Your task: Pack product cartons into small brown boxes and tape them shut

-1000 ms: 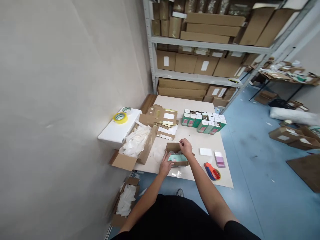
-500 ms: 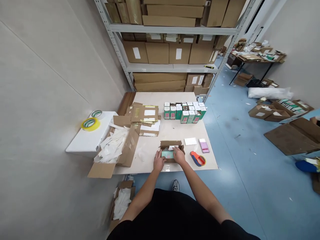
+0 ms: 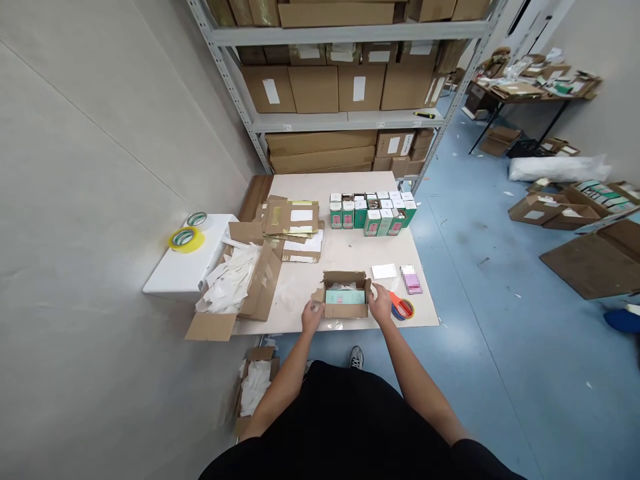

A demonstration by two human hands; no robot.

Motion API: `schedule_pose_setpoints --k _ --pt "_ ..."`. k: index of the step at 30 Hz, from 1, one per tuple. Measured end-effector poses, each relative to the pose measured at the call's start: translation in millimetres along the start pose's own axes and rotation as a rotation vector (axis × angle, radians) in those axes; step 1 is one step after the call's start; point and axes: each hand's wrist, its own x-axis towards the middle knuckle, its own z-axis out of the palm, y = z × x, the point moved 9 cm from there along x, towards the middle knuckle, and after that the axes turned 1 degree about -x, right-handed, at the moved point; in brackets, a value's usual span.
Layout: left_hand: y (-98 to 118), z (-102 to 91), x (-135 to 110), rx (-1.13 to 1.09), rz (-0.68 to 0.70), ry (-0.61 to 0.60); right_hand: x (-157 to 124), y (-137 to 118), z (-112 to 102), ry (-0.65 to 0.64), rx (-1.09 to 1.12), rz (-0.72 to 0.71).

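Observation:
Near the table's front edge stands a small open cardboard box (image 3: 346,311). Inside it lies a mint-green box (image 3: 345,297), with crumpled white paper (image 3: 342,287) behind it. My left hand (image 3: 312,316) is closed on the cardboard box at its left side flap. At the opposite end, my right hand (image 3: 381,305) has its fingers closed on the right flap. Just right of that hand are an orange-red tape dispenser (image 3: 400,303) and a roll of blue and yellow tape (image 3: 407,311).
Several green-and-white boxes (image 3: 373,215) stand at the back right of the table (image 3: 350,253). Flattened cardboard (image 3: 290,217) and a carton of white paper (image 3: 257,287) occupy the left. A white card stack (image 3: 384,271) and purple cards (image 3: 412,281) lie right. Shelving (image 3: 345,122) rises behind.
Both hands have moved off the mint-green box and outward to the cardboard box's side flaps. The mint-green box now sits inside, with its top showing. The view has shifted slightly.

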Motion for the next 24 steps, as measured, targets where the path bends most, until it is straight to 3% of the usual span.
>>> schedule_pose_setpoints --k 3,6,8,11,18,24 --pt "17.6 2.1 -3.7 -0.020 0.098 -0.014 -6.7 31.6 -0.4 0.006 0.034 0.137" --pt "37.6 17.9 -10.5 0.099 0.266 -0.174 -14.0 54.1 8.2 -0.044 0.067 0.268" --pt "39.2 25.8 -13.8 0.200 0.300 -0.256 -16.8 57.9 15.9 -0.097 0.082 0.308" --pt "34.9 28.1 -15.7 0.294 0.311 -0.296 -17.6 46.5 27.9 -0.181 0.104 0.259" --pt "29.6 18.7 -11.6 0.337 0.265 -0.286 -20.9 11.4 57.6 -0.428 0.056 -0.013" --pt "33.2 14.1 -7.7 0.364 0.256 -0.313 -20.4 18.0 68.3 -0.565 -0.023 0.028"
